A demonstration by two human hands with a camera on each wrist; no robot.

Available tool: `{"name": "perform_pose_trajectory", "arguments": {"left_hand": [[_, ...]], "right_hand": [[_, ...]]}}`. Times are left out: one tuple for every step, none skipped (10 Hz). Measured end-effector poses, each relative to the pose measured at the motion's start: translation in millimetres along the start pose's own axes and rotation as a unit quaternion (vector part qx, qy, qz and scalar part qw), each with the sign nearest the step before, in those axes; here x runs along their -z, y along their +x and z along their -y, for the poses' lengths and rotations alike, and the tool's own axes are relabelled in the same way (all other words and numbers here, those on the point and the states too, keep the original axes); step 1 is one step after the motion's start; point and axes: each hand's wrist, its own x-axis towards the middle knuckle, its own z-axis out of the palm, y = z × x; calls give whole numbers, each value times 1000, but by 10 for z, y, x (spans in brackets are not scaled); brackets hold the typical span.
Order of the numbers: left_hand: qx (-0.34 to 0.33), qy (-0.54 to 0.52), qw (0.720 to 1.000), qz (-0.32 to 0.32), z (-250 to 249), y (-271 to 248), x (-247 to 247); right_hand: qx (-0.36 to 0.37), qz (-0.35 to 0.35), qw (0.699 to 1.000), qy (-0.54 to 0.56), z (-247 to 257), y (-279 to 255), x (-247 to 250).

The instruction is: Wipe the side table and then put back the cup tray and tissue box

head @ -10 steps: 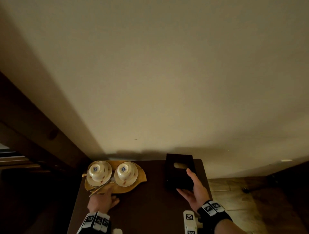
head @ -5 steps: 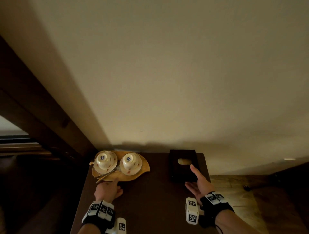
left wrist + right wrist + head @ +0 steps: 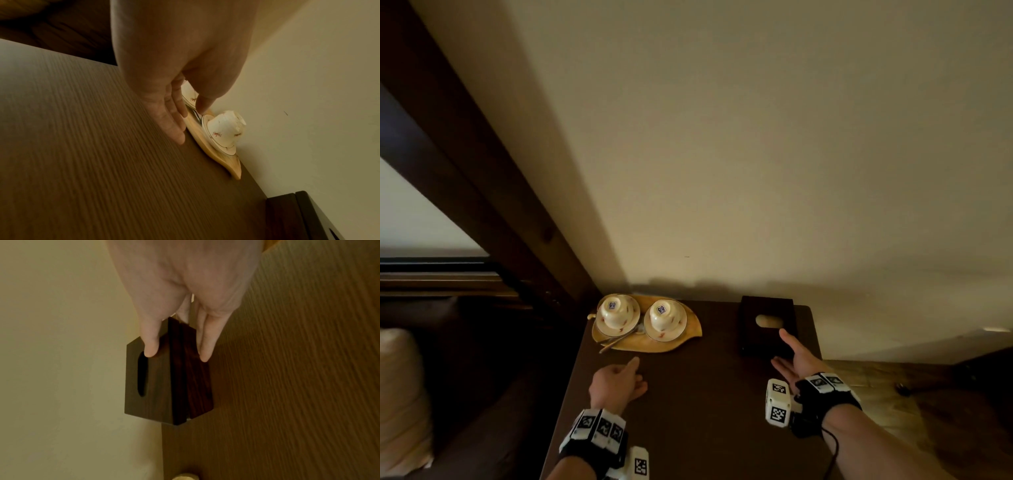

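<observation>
Nearest, over the dark wood-grain bench (image 3: 688, 411), the left hand (image 3: 616, 380) hangs loosely curled and empty, just short of the leaf-shaped yellow wooden cup tray (image 3: 681, 337). The right hand (image 3: 796, 359) has straight fingers (image 3: 151, 344) against the dark brown wooden tissue box (image 3: 767, 325), gripping nothing. Both things sit by the cream wall (image 3: 756, 154), so putting back looks nearly done; next, both hands need only lift clear.

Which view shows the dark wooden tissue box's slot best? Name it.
Head view: the dark wooden tissue box shows its oval slot from above. Right wrist shows the slot edge-on; left wrist catches only a corner.
</observation>
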Motion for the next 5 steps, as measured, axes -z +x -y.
{"name": "perform_pose_trajectory", "arguments": {"left_hand": [[-8,-7,1000,0,21,-56,29],[-22,-45,998,29,5,-133,51],[-28,-69,995,73,9,-275,36],[-72,-51,984,152,-37,-432,41],[-70,-37,975,207,-61,-559,61]], "right_hand": [[3,-6,1000,-16,-24,16,-6],[11,-10,999,-29,-19,60,1],[20,-16,999,-44,2,-32,10],[41,-23,994,-95,-53,-107,46],[55,-16,995,-84,-117,-135,125]]}}
